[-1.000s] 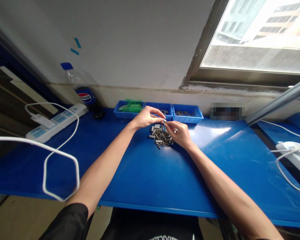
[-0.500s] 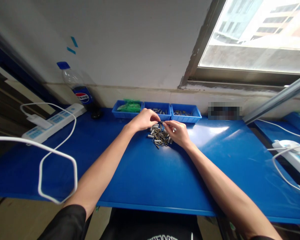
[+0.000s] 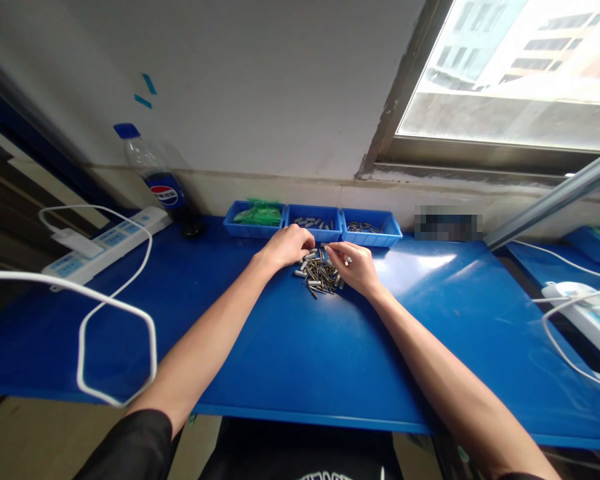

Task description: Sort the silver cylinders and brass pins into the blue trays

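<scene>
A loose pile of small metal parts (image 3: 321,275), thin dark and brassy pins mixed with short silver cylinders, lies on the blue table. At the pile's far left edge, my left hand (image 3: 290,245) reaches down with curled fingers; whatever is between the fingertips is hidden. My right hand (image 3: 355,265) hovers over the right side of the pile, thumb and forefinger pinched together. A small silver cylinder (image 3: 349,261) shows among its fingers. What the pinching fingertips hold is too small to make out.
Behind the pile stand three blue bins: one with green plastic bags (image 3: 257,213), one with silver cylinders (image 3: 314,223), one with thin pins (image 3: 365,227). A cola bottle (image 3: 153,170), a power strip (image 3: 105,243) and a white cable (image 3: 153,333) are at left.
My left hand has dropped away from the right fingertips, down and slightly left to the pile's edge. My right hand has stayed almost in place.
</scene>
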Demonstrator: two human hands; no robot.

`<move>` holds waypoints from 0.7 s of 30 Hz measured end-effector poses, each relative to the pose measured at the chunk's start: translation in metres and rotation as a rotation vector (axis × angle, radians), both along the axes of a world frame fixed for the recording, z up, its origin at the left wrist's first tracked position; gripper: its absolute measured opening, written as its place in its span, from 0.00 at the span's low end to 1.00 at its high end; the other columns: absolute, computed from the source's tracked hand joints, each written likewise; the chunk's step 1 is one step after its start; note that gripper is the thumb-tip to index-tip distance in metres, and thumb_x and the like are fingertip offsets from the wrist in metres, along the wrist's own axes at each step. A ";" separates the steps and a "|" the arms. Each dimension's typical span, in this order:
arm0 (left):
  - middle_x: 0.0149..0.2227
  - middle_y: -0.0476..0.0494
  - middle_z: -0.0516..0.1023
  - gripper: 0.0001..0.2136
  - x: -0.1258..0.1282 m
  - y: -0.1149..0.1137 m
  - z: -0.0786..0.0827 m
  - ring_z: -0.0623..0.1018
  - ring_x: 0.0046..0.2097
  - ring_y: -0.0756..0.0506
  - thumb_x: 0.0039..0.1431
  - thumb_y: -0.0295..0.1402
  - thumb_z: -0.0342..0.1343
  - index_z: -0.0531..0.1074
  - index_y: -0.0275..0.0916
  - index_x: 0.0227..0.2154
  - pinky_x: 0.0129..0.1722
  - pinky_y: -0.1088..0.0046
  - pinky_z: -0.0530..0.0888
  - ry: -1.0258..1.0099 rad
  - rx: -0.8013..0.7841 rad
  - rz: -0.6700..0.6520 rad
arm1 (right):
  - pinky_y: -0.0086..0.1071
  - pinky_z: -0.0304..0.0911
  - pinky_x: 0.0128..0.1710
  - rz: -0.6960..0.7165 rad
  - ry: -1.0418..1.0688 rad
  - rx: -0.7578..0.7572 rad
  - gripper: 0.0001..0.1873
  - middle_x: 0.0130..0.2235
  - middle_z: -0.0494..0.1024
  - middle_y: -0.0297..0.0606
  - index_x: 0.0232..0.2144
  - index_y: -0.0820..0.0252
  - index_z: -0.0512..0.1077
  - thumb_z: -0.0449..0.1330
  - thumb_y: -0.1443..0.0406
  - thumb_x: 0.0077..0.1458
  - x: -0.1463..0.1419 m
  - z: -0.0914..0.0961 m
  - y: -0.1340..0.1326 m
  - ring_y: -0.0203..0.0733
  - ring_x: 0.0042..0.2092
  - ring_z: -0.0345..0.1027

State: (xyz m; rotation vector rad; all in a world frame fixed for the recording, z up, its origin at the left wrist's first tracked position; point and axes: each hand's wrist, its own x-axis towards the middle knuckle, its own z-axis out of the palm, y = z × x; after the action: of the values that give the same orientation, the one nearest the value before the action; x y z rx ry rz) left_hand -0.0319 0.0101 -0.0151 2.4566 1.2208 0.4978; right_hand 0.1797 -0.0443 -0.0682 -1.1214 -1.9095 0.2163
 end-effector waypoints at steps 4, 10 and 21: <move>0.34 0.43 0.85 0.08 0.002 -0.002 -0.001 0.83 0.36 0.43 0.52 0.25 0.62 0.83 0.41 0.33 0.39 0.73 0.77 0.067 0.087 0.026 | 0.31 0.64 0.31 0.003 0.002 0.008 0.13 0.30 0.79 0.36 0.39 0.58 0.81 0.58 0.59 0.67 0.000 0.000 0.000 0.36 0.27 0.68; 0.36 0.41 0.86 0.07 0.005 0.005 0.001 0.84 0.36 0.45 0.54 0.24 0.61 0.83 0.36 0.34 0.39 0.73 0.79 -0.250 0.029 -0.050 | 0.31 0.64 0.31 0.005 0.005 0.002 0.13 0.30 0.79 0.36 0.39 0.58 0.81 0.58 0.59 0.67 0.000 0.001 0.000 0.36 0.27 0.68; 0.37 0.36 0.86 0.11 0.007 0.003 0.007 0.86 0.38 0.42 0.53 0.34 0.68 0.84 0.32 0.36 0.40 0.69 0.82 -0.604 -0.298 -0.071 | 0.31 0.64 0.30 -0.009 0.003 0.015 0.15 0.30 0.79 0.37 0.38 0.58 0.81 0.58 0.57 0.68 -0.001 0.002 -0.001 0.36 0.27 0.68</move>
State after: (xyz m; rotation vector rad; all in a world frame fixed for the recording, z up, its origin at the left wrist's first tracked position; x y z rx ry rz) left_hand -0.0247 0.0131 -0.0085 1.8872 0.8749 0.8840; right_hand 0.1792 -0.0449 -0.0662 -1.1192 -1.8999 0.1976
